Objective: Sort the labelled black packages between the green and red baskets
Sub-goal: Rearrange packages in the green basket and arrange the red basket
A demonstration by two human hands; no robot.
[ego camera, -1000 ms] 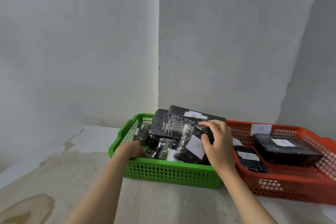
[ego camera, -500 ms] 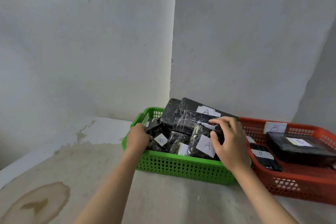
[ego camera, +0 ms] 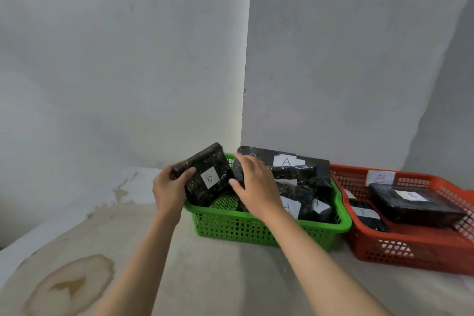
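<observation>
Baskets [ego camera: 256, 228] sit on stained surface [ego camera: 71, 282], corner walls [ego camera: 128, 59]

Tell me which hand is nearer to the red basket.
Right. The right hand reaches over the green basket, which stands beside the red basket. The left hand is farther away, at the green basket's far left end, holding the package labelled B.

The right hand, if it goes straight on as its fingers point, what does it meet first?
Probably the B package that the left hand holds up; the right hand points up-left toward it, though depth is unclear.
</observation>
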